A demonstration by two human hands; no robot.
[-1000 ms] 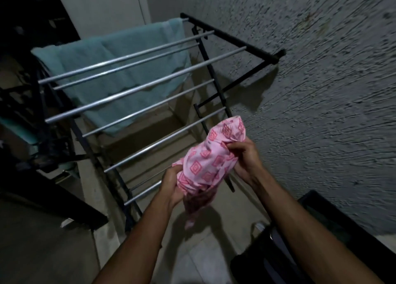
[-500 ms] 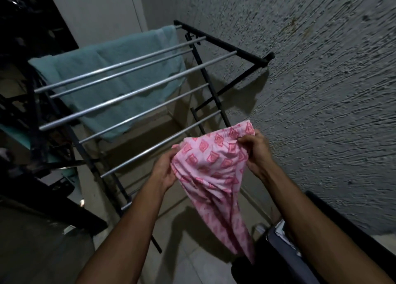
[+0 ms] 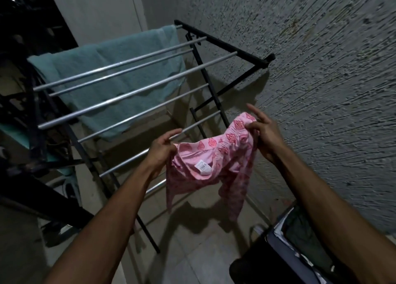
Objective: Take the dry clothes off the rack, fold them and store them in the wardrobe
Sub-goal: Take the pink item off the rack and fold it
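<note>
Left hand point(image 3: 160, 148) and right hand point(image 3: 262, 133) each pinch the pink patterned cotton garment point(image 3: 211, 163), seemingly inside out, spread for folding; next, halve it evenly

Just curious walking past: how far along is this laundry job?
Early days. The pink patterned garment is off the drying rack, stretched between the left hand and right hand, not folded yet. The teal towel hangs on the rack. No wardrobe is in view.
</note>
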